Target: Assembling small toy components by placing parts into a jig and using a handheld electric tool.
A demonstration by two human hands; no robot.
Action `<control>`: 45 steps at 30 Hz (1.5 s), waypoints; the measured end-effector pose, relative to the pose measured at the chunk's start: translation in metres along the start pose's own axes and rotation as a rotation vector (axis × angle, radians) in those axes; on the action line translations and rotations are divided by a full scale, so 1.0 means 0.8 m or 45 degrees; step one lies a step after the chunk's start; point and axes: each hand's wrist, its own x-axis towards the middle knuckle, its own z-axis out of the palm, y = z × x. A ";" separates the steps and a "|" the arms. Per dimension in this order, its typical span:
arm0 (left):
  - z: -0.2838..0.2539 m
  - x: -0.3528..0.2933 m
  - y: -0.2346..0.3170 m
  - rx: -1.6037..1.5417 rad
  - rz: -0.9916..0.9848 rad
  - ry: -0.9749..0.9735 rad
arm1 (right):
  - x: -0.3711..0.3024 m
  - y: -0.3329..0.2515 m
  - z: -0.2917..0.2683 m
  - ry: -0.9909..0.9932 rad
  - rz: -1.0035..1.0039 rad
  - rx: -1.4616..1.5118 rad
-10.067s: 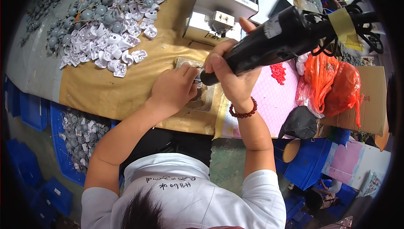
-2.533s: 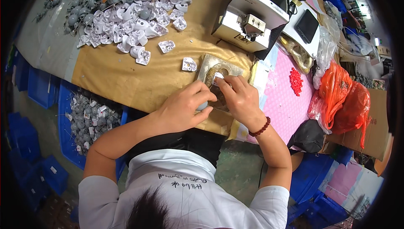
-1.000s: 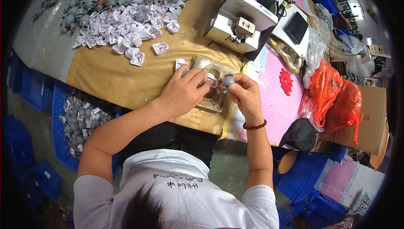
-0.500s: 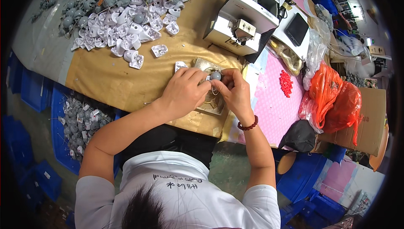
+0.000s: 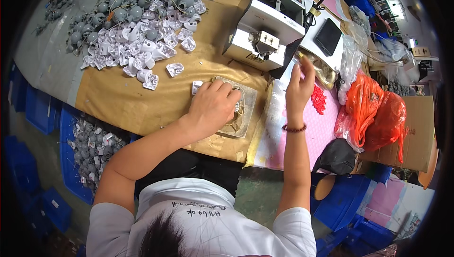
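Note:
My left hand [image 5: 213, 104] is closed over a square metal block [image 5: 247, 120] on the brown-covered bench. Its fingers curl around a small piece, mostly hidden; only a whitish bit and a thin wire show by the thumb. Just beyond these fingers lies a white plastic housing [image 5: 196, 87]. My right hand [image 5: 300, 84] is raised at the right, above the pink sheet, its fingers apart and nothing visible between them. Nearest to it is a small heap of red parts [image 5: 318, 100]. I cannot see the grey ball part near the fingers.
Farther left lie piles of white housings [image 5: 137, 44] and grey ball parts [image 5: 120, 13]. A white bench machine [image 5: 269, 25] stands at the far middle. Right of it are a black phone-like device [image 5: 328, 36] and red plastic bags [image 5: 366, 98]. A blue bin [image 5: 66, 148] of assembled pieces sits lower left.
My right hand has left the block and moved right and away toward the red parts, its fingers opening. My left hand stays at the block, and the grey ball no longer shows there.

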 end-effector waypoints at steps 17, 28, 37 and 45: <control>0.006 0.001 -0.003 -0.064 0.019 0.058 | 0.056 -0.077 -0.014 0.279 -0.100 0.613; 0.005 0.002 -0.001 -0.117 -0.012 0.081 | 0.109 -0.148 0.037 -0.078 -0.259 0.966; 0.006 0.000 -0.006 -0.098 0.028 0.136 | 0.099 -0.147 0.057 -0.370 0.079 0.803; 0.004 0.000 -0.004 -0.146 0.017 0.105 | -0.001 -0.177 0.019 -0.438 0.128 0.948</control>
